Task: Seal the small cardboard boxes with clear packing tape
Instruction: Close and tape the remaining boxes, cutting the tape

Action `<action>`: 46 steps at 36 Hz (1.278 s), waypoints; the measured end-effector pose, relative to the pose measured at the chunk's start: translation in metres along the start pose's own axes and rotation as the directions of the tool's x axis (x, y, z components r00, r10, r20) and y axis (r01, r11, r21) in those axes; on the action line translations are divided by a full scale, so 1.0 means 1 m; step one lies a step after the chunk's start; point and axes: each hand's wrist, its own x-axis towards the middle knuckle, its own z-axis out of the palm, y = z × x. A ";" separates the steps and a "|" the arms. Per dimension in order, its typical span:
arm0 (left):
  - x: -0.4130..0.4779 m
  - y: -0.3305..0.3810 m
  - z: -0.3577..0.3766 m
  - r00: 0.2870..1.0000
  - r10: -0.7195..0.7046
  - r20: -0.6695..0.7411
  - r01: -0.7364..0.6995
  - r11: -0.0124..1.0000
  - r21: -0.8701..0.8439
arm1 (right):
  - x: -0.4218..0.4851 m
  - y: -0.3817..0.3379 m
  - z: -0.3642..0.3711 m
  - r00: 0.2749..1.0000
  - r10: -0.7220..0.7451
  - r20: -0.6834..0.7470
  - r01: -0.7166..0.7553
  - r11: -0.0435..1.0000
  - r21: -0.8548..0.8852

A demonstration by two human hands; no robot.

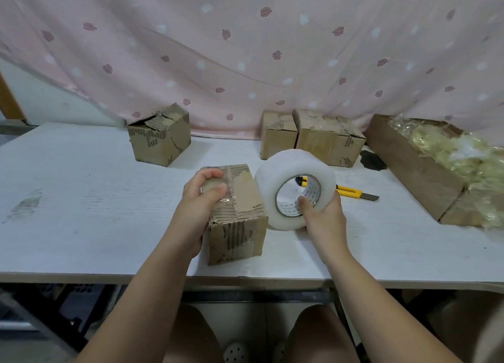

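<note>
A small worn cardboard box (240, 221) stands near the front edge of the white table (81, 199). My left hand (199, 199) grips its left side, thumb pressing a strip of clear tape onto the top. My right hand (319, 215) holds a big roll of clear packing tape (294, 188) just right of the box, thumb hooked inside the core. Tape runs from the roll across the box top. Three more small boxes stand at the back: one at the left (159, 135), two side by side at the right (278, 133) (330, 137).
A yellow utility knife (351, 192) lies on the table behind the roll. A long open carton (414, 166) filled with crumpled clear plastic (450, 150) sits at the right. A pink patterned curtain (245, 49) hangs behind the table.
</note>
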 end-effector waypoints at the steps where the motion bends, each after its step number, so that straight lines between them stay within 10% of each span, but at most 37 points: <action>1: 0.000 0.000 0.000 1.000 0.003 -0.003 -0.003 1.000 0.000 | 0.000 0.000 0.000 1.000 -0.001 0.002 0.001 1.000 0.001; 36: -0.001 -0.005 -0.003 1.000 0.000 -0.007 -0.002 0.969 -0.246 | -0.001 -0.007 0.000 0.999 0.018 0.045 -0.021 0.998 0.060; 42: 0.004 -0.011 -0.005 0.999 0.008 -0.049 -0.027 0.908 -0.419 | -0.001 -0.023 0.004 0.992 0.110 0.060 -0.123 0.937 0.327; 46: 0.008 -0.014 -0.002 0.999 0.013 -0.047 -0.035 0.861 -0.507 | -0.002 -0.038 0.009 0.939 0.255 0.230 -0.343 0.698 0.628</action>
